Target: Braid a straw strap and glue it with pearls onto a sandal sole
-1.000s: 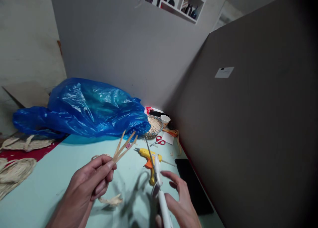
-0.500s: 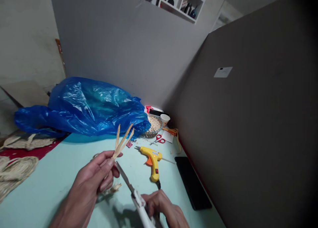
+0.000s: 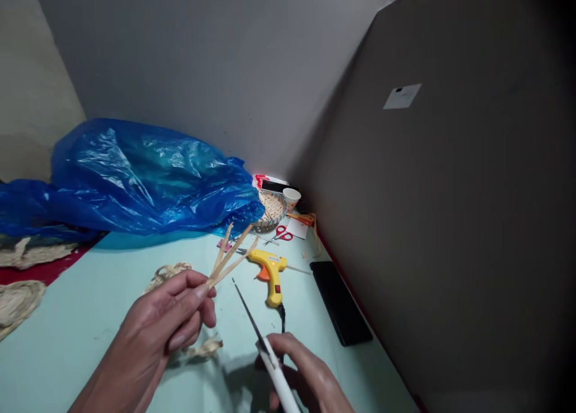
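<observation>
Pinched between the thumb and fingers of my left hand (image 3: 180,317) are several thin tan strips (image 3: 228,258), fanned out at their upper ends. My right hand (image 3: 306,371) is closed round white-handled scissors (image 3: 274,368), whose dark blade points up and left, apart from the strips. A yellow glue gun (image 3: 271,272) lies on the light green table (image 3: 112,311) beyond both hands. Pale braided material (image 3: 204,348) is partly hidden below my left hand, and a coil of it (image 3: 168,272) lies behind that hand.
A large blue plastic bag (image 3: 153,179) lies along the back left. Near the corner are a woven basket (image 3: 272,209), a paper cup (image 3: 291,198) and red scissors (image 3: 282,233). A black phone-like slab (image 3: 341,302) lies by the right partition (image 3: 450,221). Woven coils (image 3: 20,302) are at far left.
The scissors have moved away from the base of the strips, down and to the right with my right hand. The view has tilted downward, showing less of the shelf.
</observation>
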Tool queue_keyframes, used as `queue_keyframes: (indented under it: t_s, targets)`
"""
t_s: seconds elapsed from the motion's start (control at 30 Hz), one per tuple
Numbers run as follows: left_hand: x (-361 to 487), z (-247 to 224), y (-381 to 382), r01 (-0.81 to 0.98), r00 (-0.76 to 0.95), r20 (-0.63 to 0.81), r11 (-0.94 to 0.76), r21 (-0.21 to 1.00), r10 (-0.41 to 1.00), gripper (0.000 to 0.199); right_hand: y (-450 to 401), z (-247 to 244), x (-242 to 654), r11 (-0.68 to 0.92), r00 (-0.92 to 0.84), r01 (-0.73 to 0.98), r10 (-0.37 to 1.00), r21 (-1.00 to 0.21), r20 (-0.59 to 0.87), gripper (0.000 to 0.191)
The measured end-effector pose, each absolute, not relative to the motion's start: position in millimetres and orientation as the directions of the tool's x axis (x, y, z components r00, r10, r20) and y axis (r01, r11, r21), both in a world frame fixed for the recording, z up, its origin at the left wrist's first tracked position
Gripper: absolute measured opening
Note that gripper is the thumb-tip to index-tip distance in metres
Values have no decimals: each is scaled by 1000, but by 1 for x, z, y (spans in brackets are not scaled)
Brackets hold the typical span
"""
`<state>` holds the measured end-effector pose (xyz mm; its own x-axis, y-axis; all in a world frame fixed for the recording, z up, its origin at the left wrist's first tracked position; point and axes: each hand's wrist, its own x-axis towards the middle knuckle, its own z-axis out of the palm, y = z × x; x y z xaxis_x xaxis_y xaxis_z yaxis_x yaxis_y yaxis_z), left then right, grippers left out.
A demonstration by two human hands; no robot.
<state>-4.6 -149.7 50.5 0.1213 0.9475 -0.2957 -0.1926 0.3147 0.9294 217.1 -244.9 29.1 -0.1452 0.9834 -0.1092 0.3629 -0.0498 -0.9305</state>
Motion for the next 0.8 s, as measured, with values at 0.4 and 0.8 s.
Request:
queue_keyframes:
  t_s: [0.4, 0.8]
  targets:
    - [5, 43, -162, -49, 364, -389, 434, 900, 846, 30, -244, 42, 203, 128, -181, 508, 983, -852, 39, 51]
    - [8, 32, -168, -43, 427, -413, 475, 879, 804, 35, -252, 29, 198, 24, -140, 485, 989, -874, -50, 59]
